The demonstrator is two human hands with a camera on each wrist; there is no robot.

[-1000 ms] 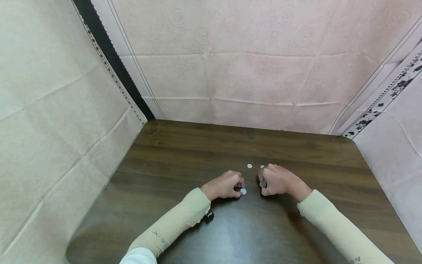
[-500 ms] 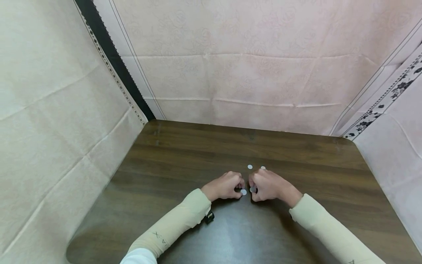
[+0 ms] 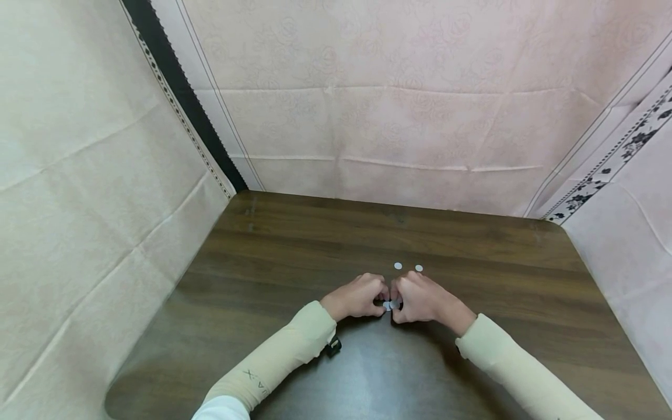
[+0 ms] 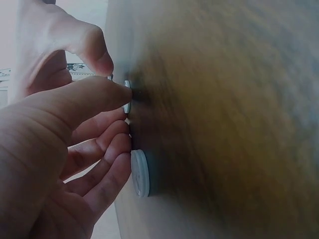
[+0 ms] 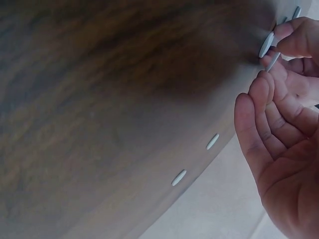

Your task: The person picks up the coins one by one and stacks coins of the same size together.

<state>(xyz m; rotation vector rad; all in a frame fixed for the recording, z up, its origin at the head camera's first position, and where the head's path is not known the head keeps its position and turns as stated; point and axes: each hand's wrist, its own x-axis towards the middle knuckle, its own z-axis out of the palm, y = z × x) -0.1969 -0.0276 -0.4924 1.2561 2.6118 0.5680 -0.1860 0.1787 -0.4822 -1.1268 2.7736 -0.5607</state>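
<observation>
In the head view my left hand [image 3: 357, 296] rests low over the table, thumb and fingers pinching a small round white disc [image 3: 387, 305]. Right beside it, my right hand [image 3: 420, 298] pinches a second white disc [image 3: 395, 304] with thumb and index finger. These two discs are close together; whether they touch or overlap I cannot tell. The left wrist view has the thumb in front of the pinched disc [image 4: 127, 95], and a thicker-looking disc [image 4: 140, 173] lies on the table beside the left fingers. From the right wrist, the right hand's disc [image 5: 272, 61] appears tilted.
Two more white discs, a left one [image 3: 398, 266] and a right one [image 3: 419, 268], lie flat on the brown wooden table [image 3: 294, 233] beyond the hands. Pale cloth [image 3: 367, 128] hangs behind the table's far edge. A small black device [image 3: 333, 345] sits under the left wrist.
My right hand has moved left and slightly nearer with its disc, up against the left hand. This uncovers the far right disc. The left hand has stayed in place.
</observation>
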